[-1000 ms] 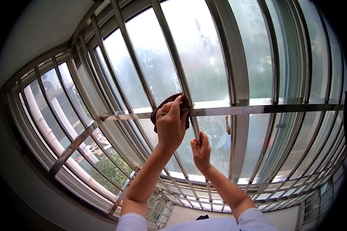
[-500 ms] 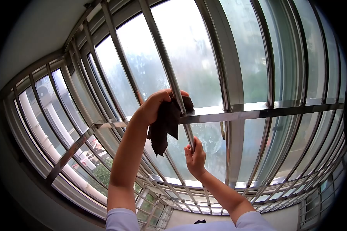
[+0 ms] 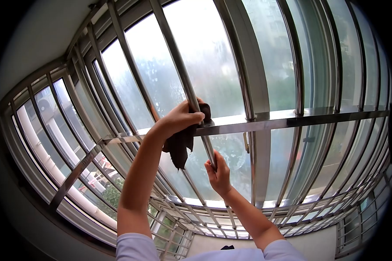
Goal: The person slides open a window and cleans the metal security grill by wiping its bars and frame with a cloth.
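Observation:
My left hand [image 3: 183,118] is closed round a dark brown cloth [image 3: 177,147] and presses it against an upright metal bar [image 3: 175,51], just above the flat crossbar [image 3: 265,123]. Part of the cloth shows right of the bar, and a ragged end hangs below the hand. Lower down, my right hand [image 3: 220,174] grips the same bar below the crossbar, its thumb on the left side. Behind the bars is a hazy window pane [image 3: 204,56] with whitish smears on its lower part.
More metal bars [image 3: 297,65] run to the right, and a barred side window [image 3: 52,126] stands at the left. A grid of bars [image 3: 231,217] crosses below the hands. Outside the left window are white pipes and green leaves.
My left hand first moved from the cloth's front to reach round the bar, and its thumb has since come over the bar's front. My right hand stays on the bar. The view has shifted slightly.

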### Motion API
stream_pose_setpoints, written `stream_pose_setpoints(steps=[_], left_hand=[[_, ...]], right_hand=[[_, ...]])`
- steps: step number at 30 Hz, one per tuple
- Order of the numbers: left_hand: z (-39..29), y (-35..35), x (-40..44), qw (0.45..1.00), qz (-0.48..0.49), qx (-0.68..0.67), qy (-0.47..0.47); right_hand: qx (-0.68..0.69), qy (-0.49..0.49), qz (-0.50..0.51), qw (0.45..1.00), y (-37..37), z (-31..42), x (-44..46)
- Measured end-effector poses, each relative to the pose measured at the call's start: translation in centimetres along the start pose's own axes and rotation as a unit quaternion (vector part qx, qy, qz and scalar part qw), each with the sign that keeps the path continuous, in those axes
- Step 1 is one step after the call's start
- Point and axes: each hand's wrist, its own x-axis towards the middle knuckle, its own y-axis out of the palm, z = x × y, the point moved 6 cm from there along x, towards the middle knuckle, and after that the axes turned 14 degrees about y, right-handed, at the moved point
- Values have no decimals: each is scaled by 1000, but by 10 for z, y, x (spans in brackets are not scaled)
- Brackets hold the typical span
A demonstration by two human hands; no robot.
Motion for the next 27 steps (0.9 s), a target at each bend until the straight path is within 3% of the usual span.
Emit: stream_pose_setpoints(steps=[1,2,4,6,8,11,12,14,16,18,22,23,24,27], left_hand=[[-7,4,-9,997,23,67,25],[-7,4,-18,983,-33,161,80],[-10,7,-43,940,-94,315,87],[-19,19,-71,871,-155,379,272],[-10,25,-93,792,-226,456,337],[10,16,-132,765,-382,406,322],[25,10,-149,749,-457,401,263],[69,-15,-187,727,-637,174,189],[94,-53,-217,672,-713,110,169],[95,-83,-222,649,-725,109,203],[106,-127,-182,773,-594,148,170],[121,-133,-176,785,-578,189,117],[103,-130,-171,759,-556,316,122],[116,-150,-167,848,-504,150,66]], right_hand=[[6,5,-2,1000,1,0,0],[12,11,-3,1000,0,0,0],[15,24,2,1000,-1,-3,-1],[24,37,2,999,1,-5,-1],[28,51,-2,998,3,-7,-2],[25,70,10,997,2,-7,-2],[20,62,5,998,1,-5,-2],[17,81,-2,997,2,-13,-4],[4,71,0,998,3,-15,-4],[11,71,1,997,3,-11,-4],[12,76,9,997,4,-12,-5],[15,74,4,997,4,-14,-5],[15,75,4,997,5,-16,-6],[7,65,-22,998,7,-16,-6]])
